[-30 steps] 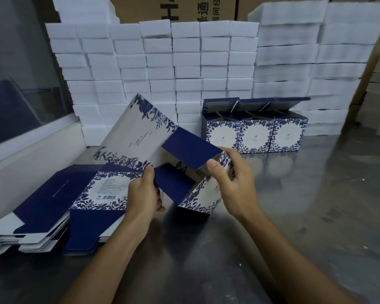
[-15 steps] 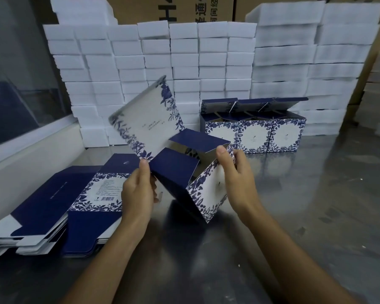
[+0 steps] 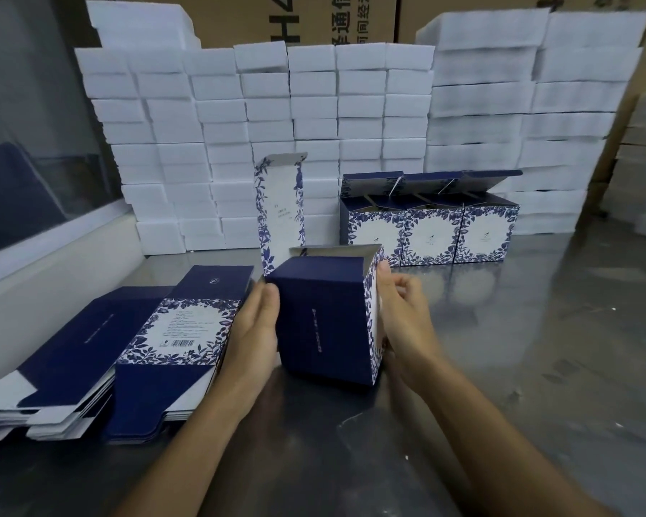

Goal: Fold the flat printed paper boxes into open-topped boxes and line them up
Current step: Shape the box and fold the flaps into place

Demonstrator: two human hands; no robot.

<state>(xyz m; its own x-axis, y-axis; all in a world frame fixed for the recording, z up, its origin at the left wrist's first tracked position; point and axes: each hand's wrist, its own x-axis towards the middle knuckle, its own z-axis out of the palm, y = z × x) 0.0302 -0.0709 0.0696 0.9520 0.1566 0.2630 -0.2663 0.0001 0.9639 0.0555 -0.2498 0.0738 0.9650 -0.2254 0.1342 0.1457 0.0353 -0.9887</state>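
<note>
A dark blue paper box point(image 3: 325, 315) sits in the middle of the frame, just above the shiny tabletop point(image 3: 519, 348). The left hand point(image 3: 256, 330) lies flat on its left side, fingers straight. The right hand point(image 3: 403, 315) holds its right side, grip curled round the edge. A long flowery flap point(image 3: 280, 207) stands up behind it. Three folded boxes point(image 3: 429, 233) wait side by side further back. Flat boxes point(image 3: 101, 352) lie piled at the lower left. White foam blocks point(image 3: 276, 117) are stacked behind.
</note>
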